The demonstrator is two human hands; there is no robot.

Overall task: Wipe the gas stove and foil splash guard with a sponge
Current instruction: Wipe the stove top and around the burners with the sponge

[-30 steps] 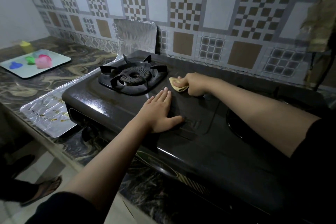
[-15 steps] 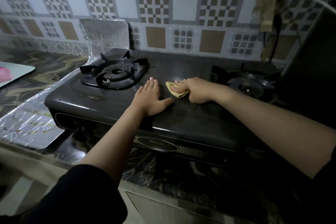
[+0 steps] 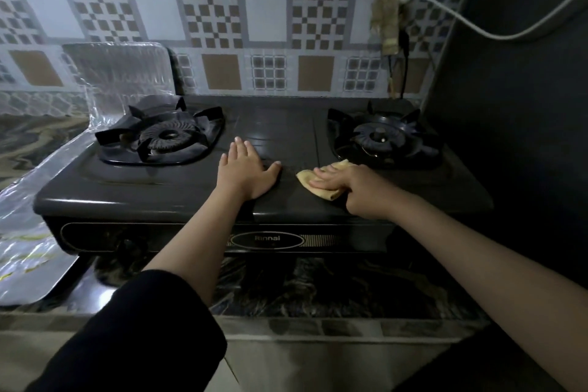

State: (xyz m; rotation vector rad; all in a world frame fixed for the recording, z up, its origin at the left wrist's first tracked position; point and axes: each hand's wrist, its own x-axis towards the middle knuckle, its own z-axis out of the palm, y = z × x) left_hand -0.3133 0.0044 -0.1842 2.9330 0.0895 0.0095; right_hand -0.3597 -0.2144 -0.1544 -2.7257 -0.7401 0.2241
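A black two-burner gas stove (image 3: 178, 197) sits on a dark marbled counter. My right hand (image 3: 346, 183) presses a flat yellow sponge (image 3: 307, 177) onto the stove top, just in front of the right burner (image 3: 380, 137). My left hand (image 3: 246, 170) lies flat with fingers spread on the middle of the stove, right of the left burner (image 3: 165, 137). The foil splash guard (image 3: 121, 73) stands behind the left burner and runs down along the stove's left side (image 3: 28, 232).
A patterned tile wall (image 3: 267, 19) rises behind the stove. A dark tall panel (image 3: 515, 105) stands close on the right, with a white cable (image 3: 496, 32) across it. The counter's front edge (image 3: 318, 325) lies below the stove's knob panel.
My right hand has slid the sponge from beside the left burner to the right, toward the right burner. The view has swung right; the left hand stayed on the stove's middle.
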